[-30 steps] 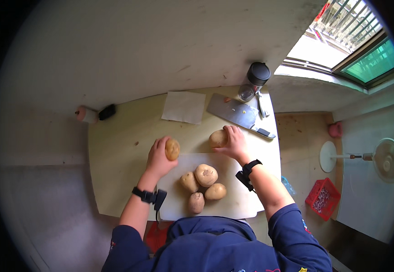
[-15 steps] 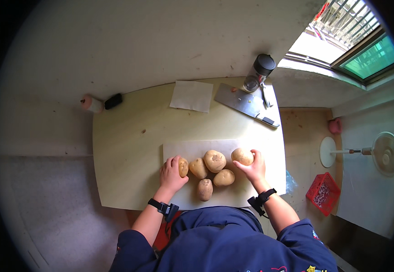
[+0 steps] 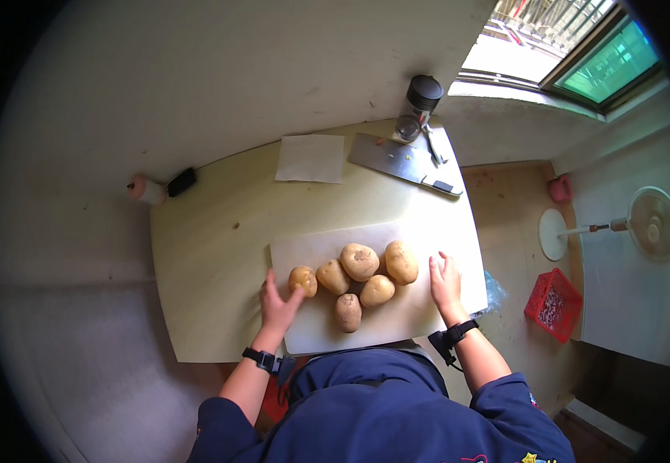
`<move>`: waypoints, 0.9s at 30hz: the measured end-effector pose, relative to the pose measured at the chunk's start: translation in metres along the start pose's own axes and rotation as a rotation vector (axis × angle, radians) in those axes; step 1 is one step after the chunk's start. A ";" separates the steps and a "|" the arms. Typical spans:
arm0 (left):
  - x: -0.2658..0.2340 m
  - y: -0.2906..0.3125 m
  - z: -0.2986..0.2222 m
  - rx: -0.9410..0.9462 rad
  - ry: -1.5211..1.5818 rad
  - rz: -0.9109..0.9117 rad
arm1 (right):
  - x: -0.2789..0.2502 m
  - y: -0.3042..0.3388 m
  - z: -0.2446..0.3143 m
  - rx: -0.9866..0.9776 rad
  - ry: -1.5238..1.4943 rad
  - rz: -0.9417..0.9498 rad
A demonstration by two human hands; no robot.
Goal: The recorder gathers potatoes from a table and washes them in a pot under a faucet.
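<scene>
Several brown potatoes sit clustered on a white cutting board (image 3: 315, 328) in front of me. Beside the leftmost potato (image 3: 303, 282), my left hand (image 3: 277, 309) has its fingers spread around the near left side; whether they touch it I cannot tell. The rightmost potato (image 3: 401, 263) lies free. My right hand (image 3: 445, 287) is open and holds nothing, near the board's right side, a gap away from that potato. Between these two lie a large potato (image 3: 359, 262) and smaller ones, with one potato (image 3: 348, 312) nearest to my body.
A cleaver (image 3: 396, 158) lies at the back right, by a dark-lidded clear bottle (image 3: 417, 108) and a small light-handled tool (image 3: 433, 145). A white sheet (image 3: 309, 159) lies at the back. Off the table's right side are a red basket (image 3: 553, 305) and a fan (image 3: 653, 224).
Both hands have let go of their potatoes. My right hand has moved right, away from the board's middle. The view has shifted and turned a little.
</scene>
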State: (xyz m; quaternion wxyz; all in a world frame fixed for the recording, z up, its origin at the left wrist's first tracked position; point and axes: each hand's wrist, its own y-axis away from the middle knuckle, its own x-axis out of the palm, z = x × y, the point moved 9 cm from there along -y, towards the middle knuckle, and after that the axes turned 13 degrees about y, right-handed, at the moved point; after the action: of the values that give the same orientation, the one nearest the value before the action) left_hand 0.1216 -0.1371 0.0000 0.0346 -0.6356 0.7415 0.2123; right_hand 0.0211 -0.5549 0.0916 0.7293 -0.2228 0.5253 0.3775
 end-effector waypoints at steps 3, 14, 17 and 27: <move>-0.019 0.012 0.056 -0.259 0.029 -0.185 | 0.000 0.011 -0.028 0.079 0.006 0.007; 0.005 0.020 0.040 -0.463 0.275 -0.208 | 0.016 0.037 -0.040 0.313 0.003 0.016; 0.002 0.020 0.037 -0.454 0.276 -0.184 | 0.015 0.056 -0.046 0.352 0.045 -0.063; 0.014 -0.009 0.041 -0.324 0.228 0.056 | 0.008 0.153 -0.094 0.534 -0.130 -0.290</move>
State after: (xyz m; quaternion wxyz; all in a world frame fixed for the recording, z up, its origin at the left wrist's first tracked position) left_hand 0.1180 -0.1362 -0.0443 -0.1584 -0.6319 0.7140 0.2565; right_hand -0.1539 -0.5263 0.0620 0.8403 -0.0711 0.5211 0.1317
